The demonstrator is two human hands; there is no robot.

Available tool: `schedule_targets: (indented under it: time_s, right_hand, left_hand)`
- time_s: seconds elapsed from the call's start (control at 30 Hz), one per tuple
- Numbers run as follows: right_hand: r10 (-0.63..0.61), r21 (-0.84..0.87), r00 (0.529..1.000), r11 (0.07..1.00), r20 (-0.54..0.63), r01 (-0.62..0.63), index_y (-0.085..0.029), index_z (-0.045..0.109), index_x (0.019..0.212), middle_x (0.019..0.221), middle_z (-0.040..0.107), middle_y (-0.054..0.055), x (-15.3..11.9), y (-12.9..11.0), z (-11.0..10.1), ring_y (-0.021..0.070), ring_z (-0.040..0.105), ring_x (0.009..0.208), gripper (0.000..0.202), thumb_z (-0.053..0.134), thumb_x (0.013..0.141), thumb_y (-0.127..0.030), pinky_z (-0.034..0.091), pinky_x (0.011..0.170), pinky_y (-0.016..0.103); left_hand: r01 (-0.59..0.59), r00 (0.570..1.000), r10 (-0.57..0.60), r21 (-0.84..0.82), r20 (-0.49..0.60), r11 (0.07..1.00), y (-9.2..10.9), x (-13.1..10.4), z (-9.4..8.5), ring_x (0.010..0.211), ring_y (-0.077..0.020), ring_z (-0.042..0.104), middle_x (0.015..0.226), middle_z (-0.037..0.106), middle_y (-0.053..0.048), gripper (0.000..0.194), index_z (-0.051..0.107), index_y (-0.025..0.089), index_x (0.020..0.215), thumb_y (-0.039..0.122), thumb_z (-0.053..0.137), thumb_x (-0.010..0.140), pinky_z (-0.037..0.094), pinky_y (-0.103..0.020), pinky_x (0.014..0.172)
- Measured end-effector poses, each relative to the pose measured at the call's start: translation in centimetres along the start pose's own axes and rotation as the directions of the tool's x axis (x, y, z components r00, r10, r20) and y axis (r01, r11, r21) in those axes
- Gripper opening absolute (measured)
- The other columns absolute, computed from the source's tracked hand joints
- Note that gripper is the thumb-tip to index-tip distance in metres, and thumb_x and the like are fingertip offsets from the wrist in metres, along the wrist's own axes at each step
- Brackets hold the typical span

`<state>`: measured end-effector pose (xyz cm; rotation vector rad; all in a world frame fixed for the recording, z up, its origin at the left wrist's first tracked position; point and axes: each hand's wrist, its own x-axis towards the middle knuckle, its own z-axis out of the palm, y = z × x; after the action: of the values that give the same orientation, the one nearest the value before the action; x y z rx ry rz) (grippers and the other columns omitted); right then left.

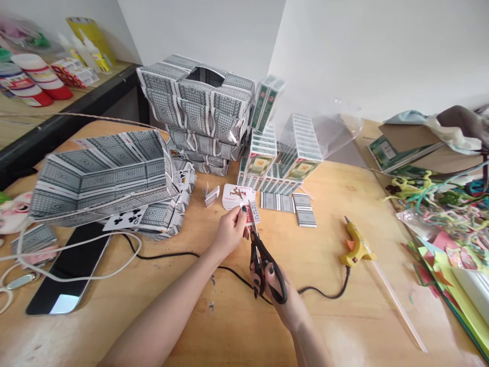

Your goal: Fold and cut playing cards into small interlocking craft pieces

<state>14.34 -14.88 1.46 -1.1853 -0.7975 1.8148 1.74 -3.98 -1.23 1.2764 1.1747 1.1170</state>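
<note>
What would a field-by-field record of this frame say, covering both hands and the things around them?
Left hand: pinches a printed card
Right hand: holds black-handled scissors, blades at the card
Beyond the hands: joker card, face up
Left side: smartphone; open box patterned with card backs
Right side: yellow glue gun with black cable

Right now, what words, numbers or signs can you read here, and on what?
"POKER", apparently, on the red-and-white piece.
"9", or an upturned "6", with club signs, on a playing card.
"K" on a face card.
Too small or blurred: print on the boxes, bottles and joker card.
</note>
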Motion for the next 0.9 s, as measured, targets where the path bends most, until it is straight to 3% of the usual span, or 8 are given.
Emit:
schedule_targets:
  time_s: [0.2, 0.57, 0.9]
  right_hand:
    - [-0.009, -0.025, 1.0, 1.0, -0.001, 0.009, -0.016, 0.05, 0.087, 0.063, 0.042, -0.001, 0.04, -0.23, 0.19, 0.0108, 0.038, 0.058, 0.032, 0.05, 0.08, -0.047, 0.031, 0.049, 0.022]
    - [-0.018, -0.025, 1.0, 1.0, 0.017, 0.018, -0.017, 0.052, 0.089, 0.069, 0.043, 0.0, -0.14, -0.6, 0.56, 0.0108, 0.038, 0.059, 0.033, 0.05, 0.079, -0.048, 0.034, 0.051, 0.022]
    - [0.038, -0.134, 0.996, 0.99, -0.076, -0.048, -0.018, 0.052, 0.087, 0.069, 0.051, 0.003, -0.04, -0.28, 0.42, 0.014, 0.044, 0.058, 0.041, 0.05, 0.074, -0.058, 0.037, 0.051, 0.024]
  left_hand:
    - [-0.001, 1.0, 0.001, -0.005, 0.0, 1.0, -0.18, -0.03, 0.01, 0.037, -0.0075, 0.044, 0.043, 0.044, 0.006, 0.028, 0.04, 0.018, 0.061, 0.033, 0.036, 0.085, 0.034, -0.018, 0.039]
    - [-0.005, 1.0, 0.004, -0.033, -0.016, 0.999, 0.16, -0.11, -0.01, 0.037, -0.0069, 0.043, 0.042, 0.042, 0.007, 0.028, 0.038, 0.019, 0.06, 0.033, 0.036, 0.084, 0.033, -0.018, 0.039]
    - [0.019, 1.0, -0.02, -0.048, -0.014, 0.999, -0.08, -0.05, 0.07, 0.036, -0.0076, 0.044, 0.042, 0.042, 0.006, 0.028, 0.04, 0.019, 0.061, 0.035, 0.036, 0.084, 0.034, -0.018, 0.038]
